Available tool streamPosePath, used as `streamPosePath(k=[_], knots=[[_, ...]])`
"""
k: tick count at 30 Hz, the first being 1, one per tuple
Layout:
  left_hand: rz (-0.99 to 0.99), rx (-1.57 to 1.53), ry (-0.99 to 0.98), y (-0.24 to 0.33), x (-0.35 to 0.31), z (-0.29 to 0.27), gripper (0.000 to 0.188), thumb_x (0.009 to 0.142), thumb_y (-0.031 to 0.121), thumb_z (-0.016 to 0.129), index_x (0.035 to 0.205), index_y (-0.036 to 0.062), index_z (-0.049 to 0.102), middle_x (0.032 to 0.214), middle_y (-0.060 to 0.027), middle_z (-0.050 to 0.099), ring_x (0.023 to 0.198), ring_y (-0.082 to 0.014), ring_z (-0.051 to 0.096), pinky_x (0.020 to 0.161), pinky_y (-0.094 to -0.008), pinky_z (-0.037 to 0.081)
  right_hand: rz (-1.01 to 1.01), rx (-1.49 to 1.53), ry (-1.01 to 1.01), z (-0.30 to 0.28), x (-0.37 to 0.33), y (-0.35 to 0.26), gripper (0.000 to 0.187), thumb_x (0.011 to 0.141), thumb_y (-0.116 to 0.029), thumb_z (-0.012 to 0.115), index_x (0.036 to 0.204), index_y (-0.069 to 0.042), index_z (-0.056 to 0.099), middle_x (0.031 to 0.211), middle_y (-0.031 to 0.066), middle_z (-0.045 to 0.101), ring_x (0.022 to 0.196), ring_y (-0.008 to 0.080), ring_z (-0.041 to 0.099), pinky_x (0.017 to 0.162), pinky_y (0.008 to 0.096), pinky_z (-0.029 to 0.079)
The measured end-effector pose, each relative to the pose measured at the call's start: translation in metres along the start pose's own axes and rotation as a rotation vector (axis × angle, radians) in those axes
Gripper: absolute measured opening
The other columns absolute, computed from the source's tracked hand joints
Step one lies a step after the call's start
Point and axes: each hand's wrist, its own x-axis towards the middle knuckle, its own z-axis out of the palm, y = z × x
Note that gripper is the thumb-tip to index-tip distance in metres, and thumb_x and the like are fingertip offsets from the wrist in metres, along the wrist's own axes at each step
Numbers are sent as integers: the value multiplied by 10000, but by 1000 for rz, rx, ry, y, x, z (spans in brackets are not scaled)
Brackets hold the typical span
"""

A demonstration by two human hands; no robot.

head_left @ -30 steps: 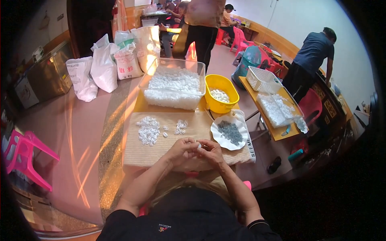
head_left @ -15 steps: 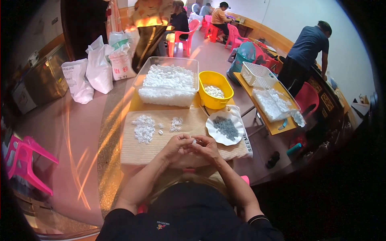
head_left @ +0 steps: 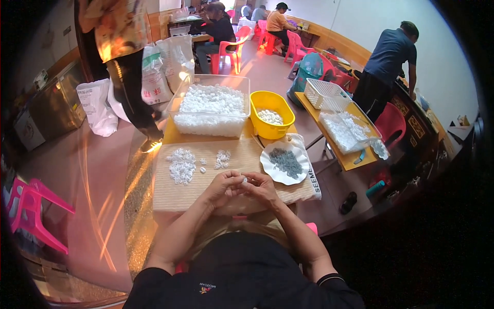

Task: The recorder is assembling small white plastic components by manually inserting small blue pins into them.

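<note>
Pinched between fingertips of left hand and right hand, both closed on it: one small white part — seemingly light, rigid, easily dropped, best held by its edges — above the beige mat, near its front edge.

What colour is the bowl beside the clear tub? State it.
Yellow: the bowl stands right of the tub, holding small white pieces. Head view.
</note>
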Motion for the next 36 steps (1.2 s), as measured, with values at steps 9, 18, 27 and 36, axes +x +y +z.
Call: streamPosePath(k=[9, 18, 27, 36], knots=[[3, 20, 14, -4, 2, -7, 97, 882, 114, 653, 931, 71, 581, 899, -33, 631, 815, -126, 624, 761, -276, 549, -29, -34, -33, -4, 2, 5, 343, 883, -142, 675, 1187, -11, 589, 903, 23, 651, 780, 82, 621, 636, 212, 513], [-3, 6, 18, -4, 3, -7, 104, 870, 121, 669, 914, 78, 585, 871, -40, 630, 821, -139, 631, 829, -306, 537, -20, -65, -11, -2, 3, 2, 362, 889, -143, 652, 1193, 38, 572, 897, 53, 619, 725, 111, 600, 636, 231, 507], [-2, 4, 7, -5, 3, -7, 82, 904, 116, 618, 947, 61, 574, 946, -55, 635, 847, -151, 642, 805, -292, 556, -25, -128, -11, -4, 5, 9, 363, 875, -139, 658, 1190, 23, 581, 854, 47, 611, 704, 115, 599, 633, 244, 508], [3, -7, 23, -7, 4, -9, 101, 902, 106, 620, 972, 47, 576, 927, -54, 626, 850, -151, 640, 815, -295, 557, -22, -96, 10, 1, 3, 2, 336, 885, -140, 671, 1178, 8, 602, 849, 15, 638, 709, 67, 599, 611, 202, 506]])
